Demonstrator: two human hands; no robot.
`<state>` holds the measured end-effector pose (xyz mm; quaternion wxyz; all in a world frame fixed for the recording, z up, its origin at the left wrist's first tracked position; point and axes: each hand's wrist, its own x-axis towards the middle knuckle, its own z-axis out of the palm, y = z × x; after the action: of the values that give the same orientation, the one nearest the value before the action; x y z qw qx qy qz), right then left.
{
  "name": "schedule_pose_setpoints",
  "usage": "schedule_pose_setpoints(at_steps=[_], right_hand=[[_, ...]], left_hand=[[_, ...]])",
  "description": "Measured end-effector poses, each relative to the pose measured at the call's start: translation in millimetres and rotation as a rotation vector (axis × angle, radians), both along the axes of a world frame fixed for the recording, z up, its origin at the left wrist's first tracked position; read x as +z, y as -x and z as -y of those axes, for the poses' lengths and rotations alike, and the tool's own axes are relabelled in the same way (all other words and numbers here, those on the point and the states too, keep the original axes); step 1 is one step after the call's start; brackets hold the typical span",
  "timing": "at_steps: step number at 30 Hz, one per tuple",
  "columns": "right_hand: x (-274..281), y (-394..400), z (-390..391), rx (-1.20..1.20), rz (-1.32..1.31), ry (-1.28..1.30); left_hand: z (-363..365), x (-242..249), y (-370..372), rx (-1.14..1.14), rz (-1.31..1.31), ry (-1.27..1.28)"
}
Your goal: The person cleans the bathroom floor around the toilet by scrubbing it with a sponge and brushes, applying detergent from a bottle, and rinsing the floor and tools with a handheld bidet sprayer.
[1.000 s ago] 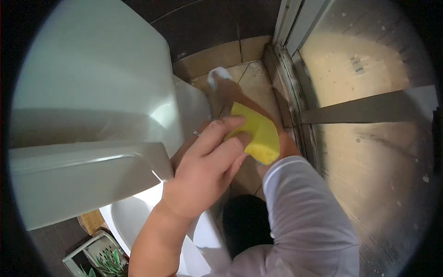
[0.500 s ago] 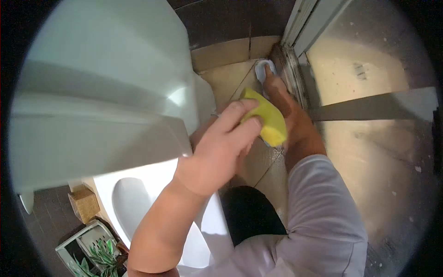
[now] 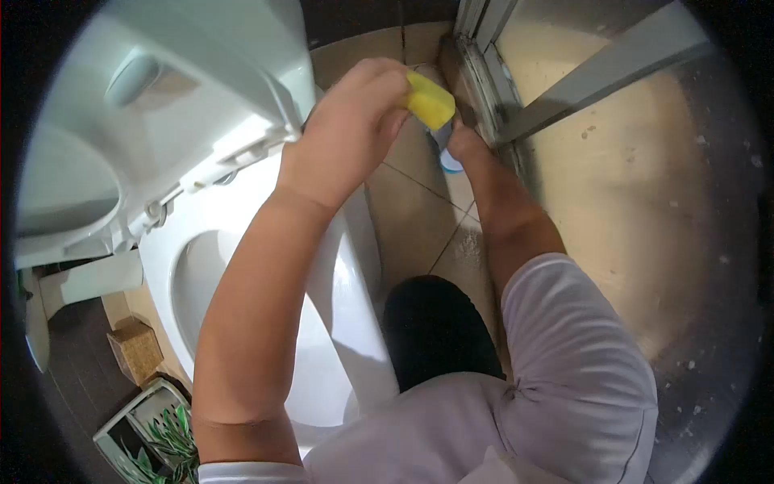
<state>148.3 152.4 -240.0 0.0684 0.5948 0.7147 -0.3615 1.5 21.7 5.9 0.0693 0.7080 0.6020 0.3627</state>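
A yellow sponge (image 3: 431, 101) is gripped in my left hand (image 3: 359, 105), which reaches over the side of the white toilet (image 3: 326, 242) toward the back. Just below and to the right of the sponge, my right hand (image 3: 468, 145) is closed round a white object with a blue edge (image 3: 451, 164). Its fingers and most of that object are partly hidden, so I cannot tell its kind. Both hands are close together above the beige floor tiles (image 3: 407, 198), in the narrow gap beside the toilet.
The toilet's raised seat and lid (image 3: 185, 105) stand at the left. A glass door with a metal frame (image 3: 580, 89) borders the right side. At lower left are a woven box (image 3: 135, 352) and a green plant (image 3: 173, 436). My dark-clad knee (image 3: 439, 331) is below the hands.
My left hand has moved up and left in view with the sponge. The right hand has shifted slightly left. The view has moved, showing more of the toilet seat and bowl.
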Motion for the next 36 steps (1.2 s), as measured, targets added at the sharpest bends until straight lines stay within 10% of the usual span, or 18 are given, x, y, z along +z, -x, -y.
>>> schedule_pose_setpoints(at_steps=[5,8,16,25,36], right_hand=[[16,-93,137,0.012,-0.29,0.224],[6,-155,211,0.166,0.001,0.093],[86,-137,196,-0.205,-0.125,0.186],[216,-160,269,-0.596,-0.504,0.131],[288,-162,272,-0.482,-0.409,0.165]], left_hand=[[0,-5,4,-0.001,-0.058,-0.035],[1,-5,4,0.003,-0.015,-0.03],[33,2,-22,0.131,0.123,-0.036],[158,99,-80,0.381,2.081,0.532],[250,197,-49,0.107,2.442,0.471]])
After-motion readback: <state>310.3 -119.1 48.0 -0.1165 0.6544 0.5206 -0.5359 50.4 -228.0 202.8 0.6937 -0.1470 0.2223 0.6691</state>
